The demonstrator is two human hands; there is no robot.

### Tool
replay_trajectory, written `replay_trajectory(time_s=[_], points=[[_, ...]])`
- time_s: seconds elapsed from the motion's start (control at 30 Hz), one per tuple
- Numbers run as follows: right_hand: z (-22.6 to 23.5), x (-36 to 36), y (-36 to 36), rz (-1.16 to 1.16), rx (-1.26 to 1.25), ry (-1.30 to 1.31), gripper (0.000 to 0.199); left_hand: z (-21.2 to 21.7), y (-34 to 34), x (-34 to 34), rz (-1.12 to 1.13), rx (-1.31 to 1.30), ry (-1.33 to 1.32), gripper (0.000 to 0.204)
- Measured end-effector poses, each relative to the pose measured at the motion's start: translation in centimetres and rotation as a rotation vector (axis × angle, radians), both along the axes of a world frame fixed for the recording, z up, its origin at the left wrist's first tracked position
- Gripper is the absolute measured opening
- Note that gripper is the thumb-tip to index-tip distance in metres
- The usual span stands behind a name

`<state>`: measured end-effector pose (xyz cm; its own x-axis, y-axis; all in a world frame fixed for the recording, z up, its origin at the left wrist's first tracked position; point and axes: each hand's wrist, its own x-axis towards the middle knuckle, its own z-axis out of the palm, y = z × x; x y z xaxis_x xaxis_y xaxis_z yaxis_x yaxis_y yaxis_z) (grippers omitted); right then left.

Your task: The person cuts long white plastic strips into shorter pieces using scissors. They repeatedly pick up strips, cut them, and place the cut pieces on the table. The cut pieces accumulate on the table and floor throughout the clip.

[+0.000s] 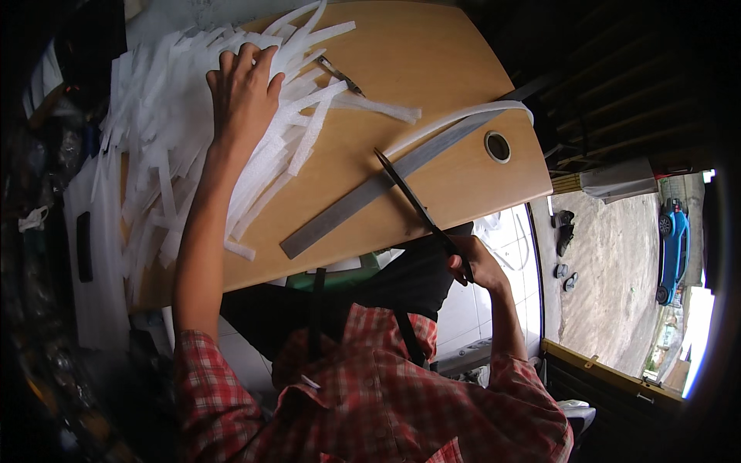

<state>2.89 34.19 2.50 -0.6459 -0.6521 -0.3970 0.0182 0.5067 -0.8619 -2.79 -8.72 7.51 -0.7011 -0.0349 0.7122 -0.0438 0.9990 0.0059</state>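
Note:
My left hand (247,89) is on a heap of white foam strips (166,100) at the far left of the table. Its fingers are bent and apart over the strips; the fingertips are partly hidden, and I see nothing lifted in them. By the table's front edge, my right hand (480,262) grips a long, dark pair of scissors (413,199) by the handles. The blades point up and left, crossing above a flat grey metal ruler (340,218) that lies slantwise on the wooden table (432,54). One loose white foam strip (451,119) curves along the ruler's far part.
A utility knife (340,76) lies beside the heap. The tabletop has a round cable hole (498,147) near its right end. White foam sheeting (96,255) hangs at the left. Beyond the doorway at right are shoes (563,228) and a blue vehicle (673,251).

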Motion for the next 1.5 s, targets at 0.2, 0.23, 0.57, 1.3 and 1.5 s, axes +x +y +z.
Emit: replay_trajectory(time_s=[0.2,0.23,0.57,1.3,1.5], points=[[0.3,0.8,1.0,0.013,0.003,-0.096,0.088,-2.2,11.6,-2.3,-0.585,0.487,-0.431,0.027],[0.6,0.8,1.0,0.018,-0.007,-0.124,0.089,-2.6,13.1,-3.1,-0.539,0.484,-0.567,0.028],[-0.4,1.8,2.0,0.060,-0.021,-0.160,0.093,-4.5,11.1,-3.1,-0.537,0.610,-0.707,0.021],[0.7,0.0,-0.2,0.031,0.013,-0.106,0.112,-3.3,2.5,11.3,-0.303,0.967,-0.958,0.018],[0.6,-0.2,-0.5,0.033,0.023,-0.116,0.108,-3.9,1.2,11.9,-0.377,0.797,-0.945,0.014]])
